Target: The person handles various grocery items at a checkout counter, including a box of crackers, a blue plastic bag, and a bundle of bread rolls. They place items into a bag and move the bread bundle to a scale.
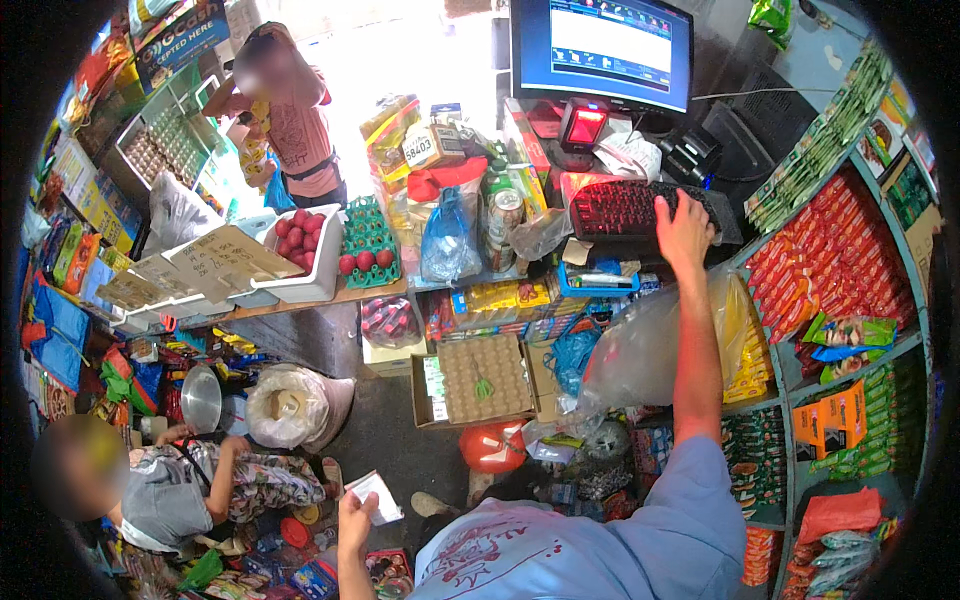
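My right hand (684, 229) reaches out over the right part of a black keyboard (615, 211), fingers spread on or just above its keys. Low in the picture, my left hand (355, 517) pinches a small white paper pad or folded slip (377, 498) between thumb and fingers. Behind the keyboard a lit monitor (604, 49) shows a program window. A barcode scanner (583, 131) glowing red stands below the screen. To its right is a small black device (690, 156), perhaps a receipt printer. A drink can (505, 217) stands left of the keyboard.
A blue plastic bag (450, 240), a green egg tray (371, 244) and a white bin of red eggs (300, 241) line the counter. Below sit a carton with egg trays (484, 379) and an open sack (304, 405). Shelves of sachets (832, 255) rise at right. Other people (296, 142) are at left.
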### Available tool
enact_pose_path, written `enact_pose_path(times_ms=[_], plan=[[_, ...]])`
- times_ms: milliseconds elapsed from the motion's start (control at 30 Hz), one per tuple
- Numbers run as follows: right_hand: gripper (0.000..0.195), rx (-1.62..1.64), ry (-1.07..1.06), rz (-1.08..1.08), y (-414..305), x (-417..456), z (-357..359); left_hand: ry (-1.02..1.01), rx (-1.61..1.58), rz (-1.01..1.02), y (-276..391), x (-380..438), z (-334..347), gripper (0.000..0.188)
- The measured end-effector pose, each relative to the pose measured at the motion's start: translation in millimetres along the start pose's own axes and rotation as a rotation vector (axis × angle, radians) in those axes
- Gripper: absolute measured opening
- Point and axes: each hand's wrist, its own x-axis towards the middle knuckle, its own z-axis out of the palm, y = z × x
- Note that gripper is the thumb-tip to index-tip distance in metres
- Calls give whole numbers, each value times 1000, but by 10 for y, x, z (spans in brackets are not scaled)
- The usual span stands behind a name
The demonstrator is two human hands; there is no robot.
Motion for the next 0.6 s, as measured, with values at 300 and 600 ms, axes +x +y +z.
enact_pose_path(times_ms=[300,600], plan=[[52,459,-147,-564,-1326,-199,-60,33,-50,-9,30,-99,40,28],[47,442,-66,-552,-1434,-293,-109,61,-36,79,26,-29,-34,26]])
